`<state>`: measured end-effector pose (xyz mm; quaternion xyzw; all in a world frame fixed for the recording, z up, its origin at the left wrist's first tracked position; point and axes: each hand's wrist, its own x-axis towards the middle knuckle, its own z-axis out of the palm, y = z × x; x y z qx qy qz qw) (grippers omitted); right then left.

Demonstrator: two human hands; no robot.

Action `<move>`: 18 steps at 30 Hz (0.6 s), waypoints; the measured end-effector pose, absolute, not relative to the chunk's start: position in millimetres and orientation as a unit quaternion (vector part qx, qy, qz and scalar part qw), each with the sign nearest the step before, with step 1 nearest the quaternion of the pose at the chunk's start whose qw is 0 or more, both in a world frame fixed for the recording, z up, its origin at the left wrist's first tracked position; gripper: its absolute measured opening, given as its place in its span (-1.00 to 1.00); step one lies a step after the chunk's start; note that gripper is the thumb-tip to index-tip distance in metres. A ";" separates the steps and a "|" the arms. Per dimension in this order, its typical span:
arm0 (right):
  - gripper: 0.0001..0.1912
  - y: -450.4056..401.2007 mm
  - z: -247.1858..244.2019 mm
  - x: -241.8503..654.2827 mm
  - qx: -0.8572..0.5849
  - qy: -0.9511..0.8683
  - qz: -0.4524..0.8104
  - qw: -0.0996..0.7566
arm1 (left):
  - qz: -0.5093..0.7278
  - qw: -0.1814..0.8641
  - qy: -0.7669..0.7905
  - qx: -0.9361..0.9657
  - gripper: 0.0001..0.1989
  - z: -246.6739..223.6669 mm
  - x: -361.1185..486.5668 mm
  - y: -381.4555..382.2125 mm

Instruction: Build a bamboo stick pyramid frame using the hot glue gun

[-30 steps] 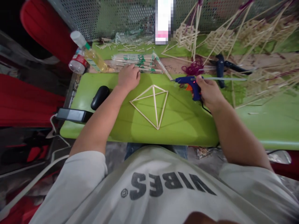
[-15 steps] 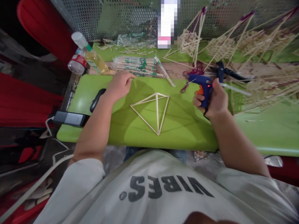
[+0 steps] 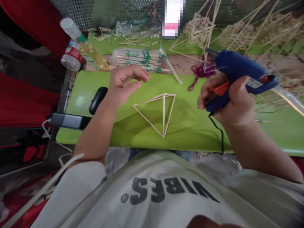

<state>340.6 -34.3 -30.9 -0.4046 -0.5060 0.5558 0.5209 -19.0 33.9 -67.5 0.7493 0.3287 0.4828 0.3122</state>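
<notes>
My right hand grips a blue hot glue gun, its fingers by the orange trigger. The nozzle points up and left, and a clear glue stick sticks out of the back. My left hand hovers over the seat with fingers curled and the thumb apart, holding nothing visible. Between my hands a pyramid-like frame of thin wooden sticks rests on the green seat. Packs of wrapped chopsticks lie just beyond my left hand. One wrapped pair lies apart.
Tangled purple string lies left of the glue gun. Stick structures stand at the back right. A bottle of yellow liquid, a clear bottle, a black case and a power bank are at the left.
The glue gun has been raised closer to the camera and moved right in my right hand, off a black stand. My left hand's fingers have spread and shifted slightly right.
</notes>
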 end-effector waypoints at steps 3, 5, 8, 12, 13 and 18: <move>-0.29 -45.5 -22.2 319.3 -0.379 -0.522 0.510 0.569 | 0.509 0.310 0.293 0.747 -0.43 -64.8 -13.5 29.6; -0.30 -55.7 -28.7 310.8 -0.373 -0.503 0.506 0.593 | 0.525 0.301 0.268 0.749 -0.50 -63.6 -9.8 26.3; -0.33 -68.3 -50.1 311.3 -0.378 -0.511 0.517 0.574 | 0.540 0.287 0.251 0.751 -0.61 -63.3 -4.7 22.8; -0.40 -72.2 -77.7 321.7 -0.333 -0.563 0.524 0.545 | 0.551 0.257 0.241 0.756 -0.65 -65.8 0.7 20.8; -0.43 -72.1 -82.3 323.4 -0.318 -0.573 0.528 0.539 | 0.554 0.250 0.235 0.759 -0.65 -67.1 1.3 20.3; -0.51 -73.6 -97.5 324.3 -0.288 -0.593 0.544 0.519 | 0.525 0.232 0.259 0.777 -0.56 -76.0 0.7 17.6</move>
